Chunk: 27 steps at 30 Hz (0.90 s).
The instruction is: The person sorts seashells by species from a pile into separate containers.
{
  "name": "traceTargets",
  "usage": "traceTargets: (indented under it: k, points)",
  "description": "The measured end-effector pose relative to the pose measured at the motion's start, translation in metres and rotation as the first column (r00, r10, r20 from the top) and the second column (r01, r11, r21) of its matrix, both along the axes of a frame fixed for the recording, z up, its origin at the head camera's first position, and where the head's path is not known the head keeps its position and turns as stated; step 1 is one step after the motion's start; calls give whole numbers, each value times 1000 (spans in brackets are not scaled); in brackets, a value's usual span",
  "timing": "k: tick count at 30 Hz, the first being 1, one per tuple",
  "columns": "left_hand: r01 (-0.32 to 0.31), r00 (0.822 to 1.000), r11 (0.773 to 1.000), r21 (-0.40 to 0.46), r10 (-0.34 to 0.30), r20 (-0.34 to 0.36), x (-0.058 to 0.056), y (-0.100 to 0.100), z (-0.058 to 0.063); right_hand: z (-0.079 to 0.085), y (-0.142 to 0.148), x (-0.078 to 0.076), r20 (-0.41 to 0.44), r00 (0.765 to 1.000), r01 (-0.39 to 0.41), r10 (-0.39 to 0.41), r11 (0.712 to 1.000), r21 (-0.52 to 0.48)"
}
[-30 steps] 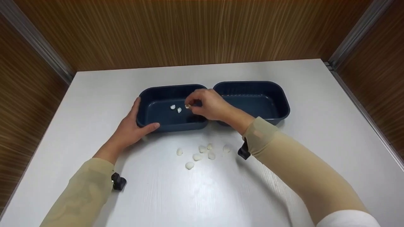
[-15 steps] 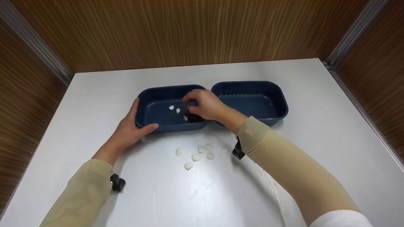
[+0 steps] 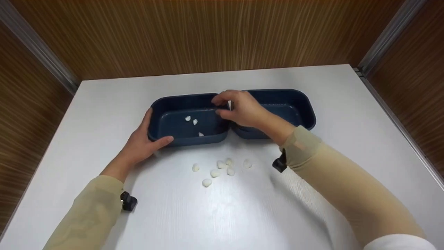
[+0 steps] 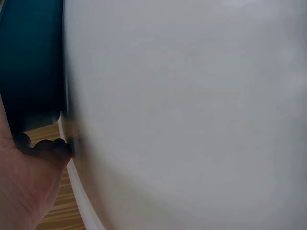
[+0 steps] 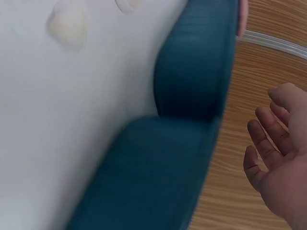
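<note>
My left hand [image 3: 138,142] grips the left end of a dark blue rectangular bin [image 3: 197,140], its thumb along the front wall and its fingers at the end wall. Three small white seashells [image 3: 188,118] lie apart on that bin's floor. Above the place where the two bins meet, my right hand [image 3: 244,107] hovers with fingers loosely bent and nothing between them; the right wrist view shows its fingers [image 5: 261,134] spread apart. In front of the bins, several white seashells [image 3: 207,182] lie scattered on the table.
A second dark blue bin [image 3: 309,114] stands close against the right end of the first; my right forearm hides part of it. The white table [image 3: 114,92] is bounded by wood-grain panels [image 3: 208,38] at the back and sides.
My right hand has let go of a seashell, which dropped into the left bin near its front wall. The hand then moved up and right. My left hand stays on the bin.
</note>
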<state>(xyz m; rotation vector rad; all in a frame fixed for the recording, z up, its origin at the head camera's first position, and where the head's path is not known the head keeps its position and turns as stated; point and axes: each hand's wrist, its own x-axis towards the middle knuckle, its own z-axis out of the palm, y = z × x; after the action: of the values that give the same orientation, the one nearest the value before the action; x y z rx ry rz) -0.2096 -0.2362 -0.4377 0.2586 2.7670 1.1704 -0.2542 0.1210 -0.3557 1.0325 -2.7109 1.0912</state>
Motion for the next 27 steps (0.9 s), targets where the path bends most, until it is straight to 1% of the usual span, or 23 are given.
traceTargets:
  k: [3,6,9,16,19,22,27]
  points:
    - [1,1000,1000,9,-1,2,0,0,0,9,17,3,-39,999,7,-9,999,-51]
    - [4,1000,1000,11,-4,1,0,-1,1,17,37,7,-43,999,24,-28,994,-105]
    - [3,1000,1000,3,-3,2,1,-2,1,24,56,12,-44,996,66,-73,989,-133]
    - [3,1000,1000,0,-3,0,1,-4,0,35,103,20,-88,980,168,-179,979,-116]
    - [2,1000,1000,2,-2,2,0,-5,-1,36,123,24,-87,970,219,-227,972,-89]
    - [1,1000,1000,0,-1,7,0,-5,-1,32,142,27,-74,960,266,-271,962,-67]
    - [-4,1000,1000,-3,4,14,1,-7,0,18,170,30,-53,941,333,-336,942,-48]
